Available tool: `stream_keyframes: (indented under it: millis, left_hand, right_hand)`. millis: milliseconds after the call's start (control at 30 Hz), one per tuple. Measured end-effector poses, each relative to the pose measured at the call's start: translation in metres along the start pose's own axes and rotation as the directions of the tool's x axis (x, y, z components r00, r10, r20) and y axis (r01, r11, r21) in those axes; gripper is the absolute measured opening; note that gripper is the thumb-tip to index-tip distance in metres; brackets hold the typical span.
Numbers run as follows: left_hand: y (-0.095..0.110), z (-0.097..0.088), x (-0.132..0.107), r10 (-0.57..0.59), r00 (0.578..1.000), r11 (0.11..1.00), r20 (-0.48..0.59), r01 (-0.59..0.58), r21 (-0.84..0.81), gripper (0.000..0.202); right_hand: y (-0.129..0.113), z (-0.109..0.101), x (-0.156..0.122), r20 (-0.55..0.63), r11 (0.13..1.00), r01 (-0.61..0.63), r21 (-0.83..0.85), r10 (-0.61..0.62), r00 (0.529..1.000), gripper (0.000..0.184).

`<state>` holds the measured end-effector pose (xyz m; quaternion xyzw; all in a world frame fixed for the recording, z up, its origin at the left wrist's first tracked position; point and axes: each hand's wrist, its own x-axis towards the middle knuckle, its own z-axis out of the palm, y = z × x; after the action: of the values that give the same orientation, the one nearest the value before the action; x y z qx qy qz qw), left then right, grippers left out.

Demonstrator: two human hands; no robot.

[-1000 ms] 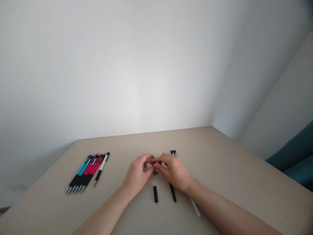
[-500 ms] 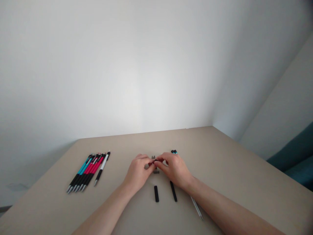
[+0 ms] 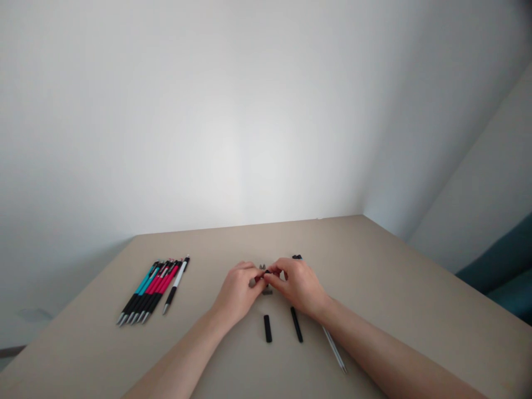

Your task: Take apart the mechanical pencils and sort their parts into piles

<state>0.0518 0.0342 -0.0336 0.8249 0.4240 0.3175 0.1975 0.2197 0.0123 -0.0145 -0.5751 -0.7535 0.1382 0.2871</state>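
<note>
My left hand [image 3: 238,291] and my right hand [image 3: 300,287] meet above the middle of the table, fingertips pinched together. Between them is a small black pen part [image 3: 267,272], mostly covered by the fingers. Small grey metallic pieces [image 3: 267,292] lie just under and behind the fingertips. Closer to me rest a short black grip sleeve [image 3: 267,328] and a longer black tube [image 3: 296,325]. Two thin silvery refills [image 3: 336,351] lie partly beneath my right forearm. Behind my right hand, black pen ends [image 3: 296,256] peek out.
On the left of the beige table [image 3: 208,244] lies a row of several turquoise and red pens [image 3: 152,291], with a white and black pen [image 3: 177,284] beside them. A pale wall [image 3: 249,111] rises behind. Dark teal fabric [image 3: 499,260] hangs off the right edge.
Both hands stay nearly in place, fingers pinched at the small black part with only slight finger movement. The whole view has shifted a little.
</note>
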Motion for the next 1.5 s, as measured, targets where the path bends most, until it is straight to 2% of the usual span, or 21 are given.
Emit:
stream_keyframes:
  millis: [200, 1500]
  left_hand:
    - [0.0010, -0.0008, 0.0003, -0.018, 0.999, 1.000, 0.031, 0.017, 0.015, 0.020]
    - [0.0003, -0.0003, 0.0013, -0.009, 0.998, 0.998, 0.064, 0.005, 0.060, 0.018]
  right_hand:
    - [-0.0015, -0.0021, 0.0010, 0.021, 1.000, -0.010, 0.001, 0.010, 1.000, 0.014]
    - [-0.0011, 0.0005, 0.0006, 0.045, 0.998, 0.000, -0.055, 0.003, 0.999, 0.015]
